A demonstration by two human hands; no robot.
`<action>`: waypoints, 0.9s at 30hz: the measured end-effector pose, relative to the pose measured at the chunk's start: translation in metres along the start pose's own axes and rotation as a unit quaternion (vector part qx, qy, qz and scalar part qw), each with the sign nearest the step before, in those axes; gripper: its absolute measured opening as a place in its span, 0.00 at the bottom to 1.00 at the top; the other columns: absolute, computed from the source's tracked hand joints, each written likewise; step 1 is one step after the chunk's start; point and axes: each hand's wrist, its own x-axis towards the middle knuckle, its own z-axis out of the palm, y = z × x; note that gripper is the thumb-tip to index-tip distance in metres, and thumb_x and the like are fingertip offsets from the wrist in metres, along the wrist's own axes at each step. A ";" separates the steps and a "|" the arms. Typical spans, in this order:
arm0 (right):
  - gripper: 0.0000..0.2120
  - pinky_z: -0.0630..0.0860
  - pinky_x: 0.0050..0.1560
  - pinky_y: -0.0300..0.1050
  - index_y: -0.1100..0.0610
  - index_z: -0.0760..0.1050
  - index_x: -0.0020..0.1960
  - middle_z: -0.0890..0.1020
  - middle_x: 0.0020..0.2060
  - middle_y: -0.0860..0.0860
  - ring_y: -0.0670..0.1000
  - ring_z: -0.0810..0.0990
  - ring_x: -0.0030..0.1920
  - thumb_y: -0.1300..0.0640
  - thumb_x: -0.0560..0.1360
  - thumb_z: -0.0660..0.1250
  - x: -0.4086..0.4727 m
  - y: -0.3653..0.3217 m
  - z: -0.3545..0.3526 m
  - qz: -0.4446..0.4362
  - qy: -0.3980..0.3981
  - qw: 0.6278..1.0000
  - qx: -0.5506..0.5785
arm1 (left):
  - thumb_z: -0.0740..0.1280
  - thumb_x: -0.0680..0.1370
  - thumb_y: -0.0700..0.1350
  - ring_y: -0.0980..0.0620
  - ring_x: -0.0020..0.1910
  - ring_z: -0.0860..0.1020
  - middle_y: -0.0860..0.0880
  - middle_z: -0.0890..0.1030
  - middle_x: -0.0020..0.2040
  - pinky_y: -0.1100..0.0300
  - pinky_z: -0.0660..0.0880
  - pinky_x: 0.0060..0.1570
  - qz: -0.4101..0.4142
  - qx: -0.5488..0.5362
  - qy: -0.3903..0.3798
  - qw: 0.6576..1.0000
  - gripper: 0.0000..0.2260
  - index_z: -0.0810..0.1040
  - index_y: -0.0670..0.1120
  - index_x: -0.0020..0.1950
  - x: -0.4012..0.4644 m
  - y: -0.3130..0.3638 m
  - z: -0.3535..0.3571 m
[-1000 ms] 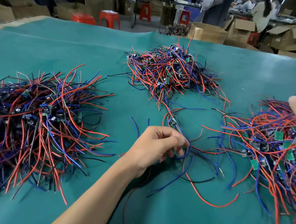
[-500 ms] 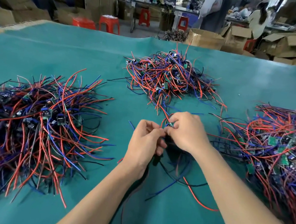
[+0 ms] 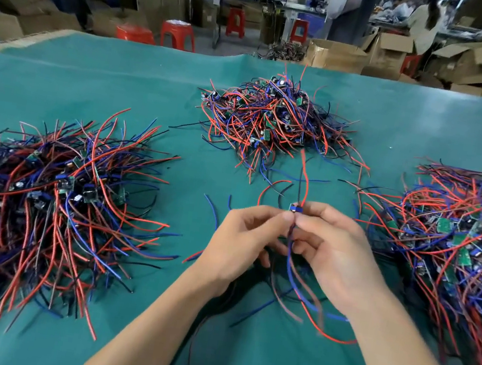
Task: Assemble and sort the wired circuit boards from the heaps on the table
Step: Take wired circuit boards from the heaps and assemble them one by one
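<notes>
Red, blue and black leads hang limp from the small light circuit board (image 3: 295,208), pinched at table centre between left hand (image 3: 243,242) and right hand (image 3: 334,252), whose fingertips grip its stiff edges, heaps at nine, twelve and three o'clock.

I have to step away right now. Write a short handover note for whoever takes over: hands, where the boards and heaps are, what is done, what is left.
Left hand and right hand both pinch one small wired circuit board above the green table cover, its red, blue and black wires trailing up and down.
Heaps: left heap, middle heap at the far side, right heap.
Done: one board picked out and in hand.
Left: finish this board, place it on the proper heap, then carry on; I cannot tell which heap is the sorted one.
</notes>
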 end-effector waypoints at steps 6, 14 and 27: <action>0.07 0.67 0.28 0.37 0.61 0.80 0.44 0.81 0.35 0.52 0.46 0.76 0.31 0.67 0.68 0.73 0.003 0.007 -0.001 -0.034 0.029 0.999 -0.022 | 0.70 0.78 0.41 0.53 0.32 0.78 0.45 0.85 0.42 0.65 0.68 0.26 0.023 0.031 0.004 0.999 0.08 0.84 0.41 0.55 0.000 -0.004 -0.001; 0.11 0.68 0.29 0.38 0.62 0.83 0.43 0.76 0.33 0.54 0.48 0.72 0.30 0.55 0.65 0.77 0.003 0.004 -0.001 -0.020 0.049 0.999 -0.006 | 0.68 0.80 0.43 0.56 0.25 0.67 0.51 0.76 0.28 0.69 0.64 0.27 0.020 0.058 -0.008 0.998 0.09 0.85 0.43 0.42 0.001 -0.007 -0.004; 0.10 0.73 0.26 0.40 0.52 0.83 0.33 0.81 0.26 0.49 0.47 0.76 0.25 0.58 0.73 0.77 0.013 -0.007 -0.039 -0.205 0.265 0.915 -0.227 | 0.69 0.79 0.45 0.57 0.26 0.65 0.51 0.71 0.26 0.68 0.61 0.27 0.003 0.077 -0.063 0.995 0.10 0.85 0.42 0.41 0.000 -0.005 -0.003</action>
